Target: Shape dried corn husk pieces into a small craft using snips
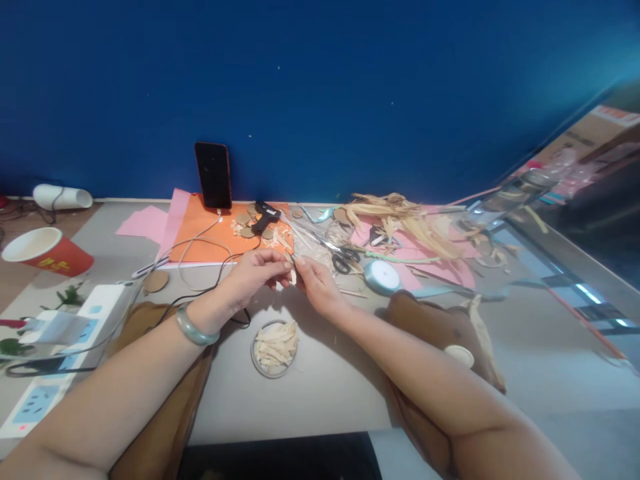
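My left hand [257, 275], with a jade-coloured bangle on its wrist, has its thumb and fingers pinched together. Between the fingertips shows a small pale strip [293, 275], like a piece of dried husk. My right hand [319, 285] meets it from the other side, also closed in a pinch; a small dark bit shows at its fingertips, too small to name. Just below both hands, a round dish [253, 357] on the grey table holds many similar pale strips [277, 345].
Behind my hands lie a black glue gun [265, 217] on orange paper [193, 233], scissors [343, 259], a ribbon roll [381, 276] and dried husks [420, 230]. A phone [213, 175] leans on the blue wall. Left are a power strip [97, 303], cables and a red paper cup [65, 257].
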Available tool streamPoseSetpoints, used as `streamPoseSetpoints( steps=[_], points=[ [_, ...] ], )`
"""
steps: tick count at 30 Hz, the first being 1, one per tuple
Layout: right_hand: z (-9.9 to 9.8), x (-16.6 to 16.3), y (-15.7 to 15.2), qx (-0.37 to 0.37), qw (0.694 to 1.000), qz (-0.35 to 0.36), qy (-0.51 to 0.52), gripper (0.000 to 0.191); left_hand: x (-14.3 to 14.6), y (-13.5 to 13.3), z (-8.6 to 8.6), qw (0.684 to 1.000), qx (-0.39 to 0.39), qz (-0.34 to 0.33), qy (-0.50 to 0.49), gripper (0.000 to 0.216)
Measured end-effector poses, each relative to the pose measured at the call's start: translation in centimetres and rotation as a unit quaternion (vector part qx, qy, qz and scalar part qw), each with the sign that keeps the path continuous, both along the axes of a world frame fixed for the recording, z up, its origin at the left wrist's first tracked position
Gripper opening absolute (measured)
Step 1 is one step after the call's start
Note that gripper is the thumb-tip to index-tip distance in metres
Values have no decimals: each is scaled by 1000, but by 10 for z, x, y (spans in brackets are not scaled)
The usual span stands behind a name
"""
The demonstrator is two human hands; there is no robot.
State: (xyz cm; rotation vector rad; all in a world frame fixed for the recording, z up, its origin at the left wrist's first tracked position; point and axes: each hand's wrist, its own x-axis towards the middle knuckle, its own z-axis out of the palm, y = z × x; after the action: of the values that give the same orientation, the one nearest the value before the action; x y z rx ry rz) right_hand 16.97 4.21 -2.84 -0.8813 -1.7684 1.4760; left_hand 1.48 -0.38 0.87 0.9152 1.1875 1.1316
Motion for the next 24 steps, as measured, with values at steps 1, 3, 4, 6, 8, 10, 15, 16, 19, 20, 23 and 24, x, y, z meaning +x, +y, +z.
streamPoseSetpoints(
  steps=[1, 3, 4, 6, 8, 10, 15, 16, 19, 20, 23, 24],
  points=[
    [0, 0, 0, 0, 1000, 3, -2, 53, 0, 0, 0, 1000, -1, -1, -2, 26],
    [0, 0, 0, -3, 1000, 9, -5, 53, 0, 0, -1, 1000, 0, -6, -7, 25],
    [0, 0, 0, -5, 1000, 12, -7, 53, 0, 0, -2, 1000, 1, -10, -8, 25],
    [1, 0, 0, -11, 1000, 16, -9, 54, 0, 1, -3, 1000, 1, -16, -6, 24],
    [2, -1, -1, -17, 1000, 20, -6, 54, -1, 1, -4, 1000, -2, -17, -2, 24],
    [3, -1, -1, -22, 999, 23, 2, 54, -1, 1, -3, 1000, -6, -16, 2, 24],
    [6, -1, -2, -35, 999, 29, 16, 53, 0, 0, -2, 1000, -2, -23, -2, 24],
    [6, -1, -2, -38, 999, 31, 19, 52, 0, 0, -2, 1000, -2, -24, -3, 24],
    [6, -1, -2, -40, 999, 29, 21, 52, 0, 0, -2, 1000, -3, -23, -4, 23],
    [6, -1, -1, -39, 999, 27, 19, 52, 0, 0, -2, 1000, -4, -23, -4, 23],
    [5, -1, -1, -35, 999, 25, 16, 53, 0, 0, -1, 1000, 1, -26, -3, 22],
    [6, -1, -1, -33, 999, 25, 17, 52, 0, 0, -1, 1000, 2, -27, -2, 22]
  ],
)
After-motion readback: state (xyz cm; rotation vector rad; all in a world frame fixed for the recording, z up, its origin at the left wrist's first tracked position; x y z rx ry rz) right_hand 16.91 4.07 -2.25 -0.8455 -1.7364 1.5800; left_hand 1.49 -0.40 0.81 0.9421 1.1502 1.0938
